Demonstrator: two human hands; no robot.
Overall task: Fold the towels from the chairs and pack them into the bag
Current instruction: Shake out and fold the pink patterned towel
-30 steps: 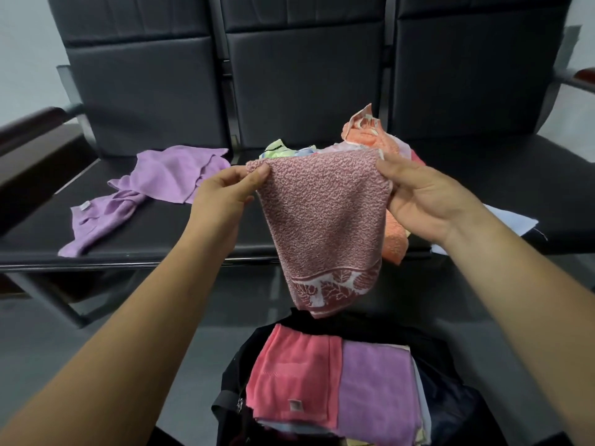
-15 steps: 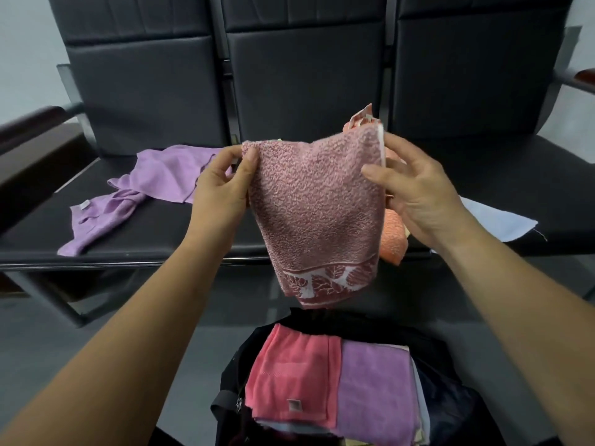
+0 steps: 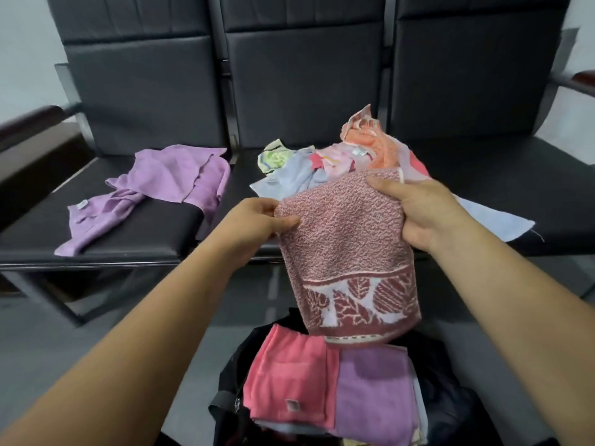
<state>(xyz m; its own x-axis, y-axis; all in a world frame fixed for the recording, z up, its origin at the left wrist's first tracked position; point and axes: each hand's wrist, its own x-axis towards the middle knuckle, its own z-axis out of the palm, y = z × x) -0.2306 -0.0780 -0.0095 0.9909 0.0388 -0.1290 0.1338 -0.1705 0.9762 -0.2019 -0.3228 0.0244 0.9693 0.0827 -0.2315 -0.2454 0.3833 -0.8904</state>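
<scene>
light: soft, even, dim | shadows: faint | edges: wide-angle bowing | focus: slightly soft

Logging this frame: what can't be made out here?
- Bag, head view: bottom cut off by the frame edge, inside covered by folded towels.
- Towel pile on the middle seat: near part hidden behind the patterned towel held by left hand and right hand; count unclear.
- Tag on the coral folded towel: too small to read.

left hand [image 3: 257, 220]: fingers pinching | right hand [image 3: 418, 214]: fingers gripping
</scene>
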